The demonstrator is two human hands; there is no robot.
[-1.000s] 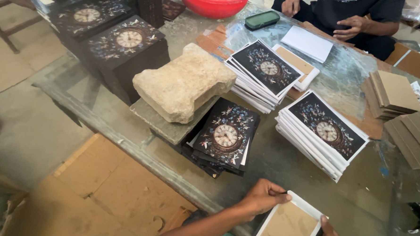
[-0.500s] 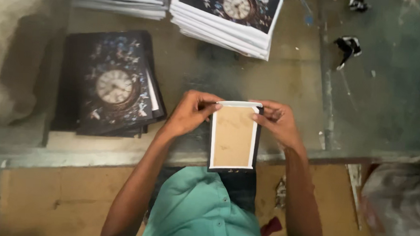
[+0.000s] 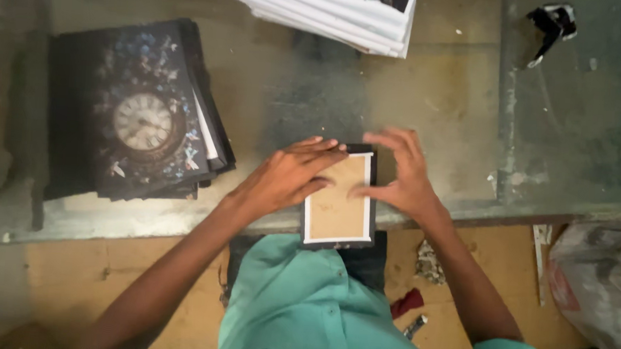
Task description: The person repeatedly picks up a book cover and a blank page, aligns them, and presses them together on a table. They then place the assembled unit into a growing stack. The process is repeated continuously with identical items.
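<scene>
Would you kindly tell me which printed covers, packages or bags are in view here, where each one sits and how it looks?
Small board: under both hands at the table's near edge; brown rectangle, white and black border.
Clock-print stack: left; dark rectangular covers, pale round dial.
White-edged stack: top centre; dark print.
Plastic bag: lower right on the floor; greyish, crumpled.

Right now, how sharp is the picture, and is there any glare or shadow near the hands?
Head view: soft overall, fingers of the right hand slightly motion-blurred; the left hand lies on the board. A dark shadow on the table just beyond the hands. No strong glare; dim, even light.
</scene>
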